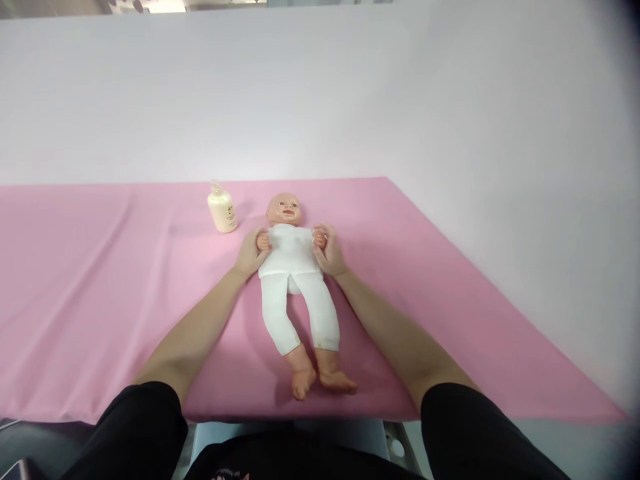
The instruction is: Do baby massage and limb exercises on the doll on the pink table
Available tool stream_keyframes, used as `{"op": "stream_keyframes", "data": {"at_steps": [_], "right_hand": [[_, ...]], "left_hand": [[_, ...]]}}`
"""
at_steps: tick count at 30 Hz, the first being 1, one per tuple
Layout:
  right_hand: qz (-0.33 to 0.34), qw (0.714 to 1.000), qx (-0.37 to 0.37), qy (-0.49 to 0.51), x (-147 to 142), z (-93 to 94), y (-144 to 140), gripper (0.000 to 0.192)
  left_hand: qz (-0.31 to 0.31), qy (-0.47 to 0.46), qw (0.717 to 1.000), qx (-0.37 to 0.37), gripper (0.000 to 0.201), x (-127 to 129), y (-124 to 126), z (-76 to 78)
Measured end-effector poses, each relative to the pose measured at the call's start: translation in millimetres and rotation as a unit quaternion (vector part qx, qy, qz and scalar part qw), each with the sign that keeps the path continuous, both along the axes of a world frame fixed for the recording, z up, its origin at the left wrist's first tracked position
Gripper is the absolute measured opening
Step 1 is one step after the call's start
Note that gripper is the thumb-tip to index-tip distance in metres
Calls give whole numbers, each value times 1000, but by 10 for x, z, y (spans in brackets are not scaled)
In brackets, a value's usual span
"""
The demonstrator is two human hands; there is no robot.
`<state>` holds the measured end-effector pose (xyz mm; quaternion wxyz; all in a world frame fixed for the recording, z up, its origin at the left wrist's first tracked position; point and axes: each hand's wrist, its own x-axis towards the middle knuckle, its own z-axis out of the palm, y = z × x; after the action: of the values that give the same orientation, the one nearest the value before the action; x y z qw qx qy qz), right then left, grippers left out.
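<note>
A baby doll [290,252] with a white cloth body and bare plastic head, hands and feet lies on its back, head away from me. My left hand [251,253] is closed around the doll's hand on the left side of its chest. On the other side, my right hand [331,252] wraps around the doll's other hand, thumb toward the chest. The doll's legs stretch toward me, feet near the table's front edge. Up and left of my left hand stands a cream pump bottle [222,209], upright and apart from it.
A pink cloth [125,287] covers the table, with soft creases at left. White wall panels [300,100] rise behind the table and along its right side. Below the front edge, a light-coloured surface [200,440] shows near my lap.
</note>
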<state>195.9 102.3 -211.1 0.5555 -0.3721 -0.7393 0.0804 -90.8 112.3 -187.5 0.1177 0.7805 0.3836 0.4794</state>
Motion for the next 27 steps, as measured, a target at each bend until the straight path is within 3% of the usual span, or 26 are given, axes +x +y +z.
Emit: {"op": "stream_keyframes", "data": {"at_steps": [3,7,12,15,20,24,27], "right_hand": [[-49,998,-16,25,-34,115,136,64],[-83,993,-67,59,-75,325,563,63],[-117,961,-251,-13,-117,491,982,40],[-94,950,-296,-41,-144,521,995,30],[-72,962,-261,-22,-171,602,872,39],[-60,983,-173,-22,-95,660,562,55],[-29,989,-104,-98,56,589,131,58]], "left_hand": [[35,-52,998,-26,63,76,143,48],[74,-80,992,-59,66,200,490,231],[145,15,954,-261,49,213,869,350],[159,31,938,-305,41,186,950,350],[157,-2,952,-263,38,169,850,440],[102,-51,984,-134,55,45,571,562],[23,20,999,-33,58,-118,240,534]]}}
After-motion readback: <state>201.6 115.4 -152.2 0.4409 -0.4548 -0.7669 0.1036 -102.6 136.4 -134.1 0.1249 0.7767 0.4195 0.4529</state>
